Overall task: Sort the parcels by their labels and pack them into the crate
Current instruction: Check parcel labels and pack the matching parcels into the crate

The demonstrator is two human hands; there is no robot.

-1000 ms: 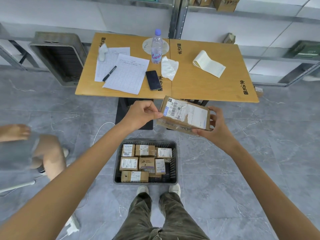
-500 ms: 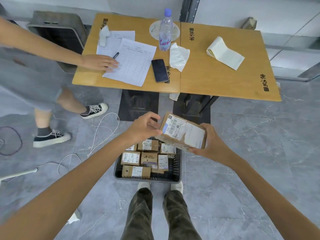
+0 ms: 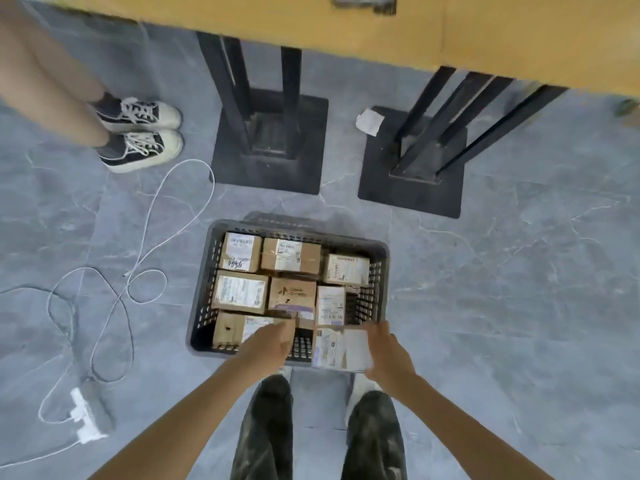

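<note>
Down it comes: the flat brown cardboard parcel (image 3: pixel 341 348), chest-high a moment ago, reaches the dark mesh crate's (image 3: pixel 204 306) near-right gap. Right hand (image 3: pixel 388 351) fingers are clamped on it; left hand (image 3: pixel 270 344) fingers are too blurred to tell.

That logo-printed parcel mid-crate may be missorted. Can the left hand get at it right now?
Probably yes. The left hand hovers over the near row of the crate, seemingly holding nothing, and the logo-printed parcel lies just beyond its fingers, top uncovered; the right hand holds a labelled parcel.
</note>
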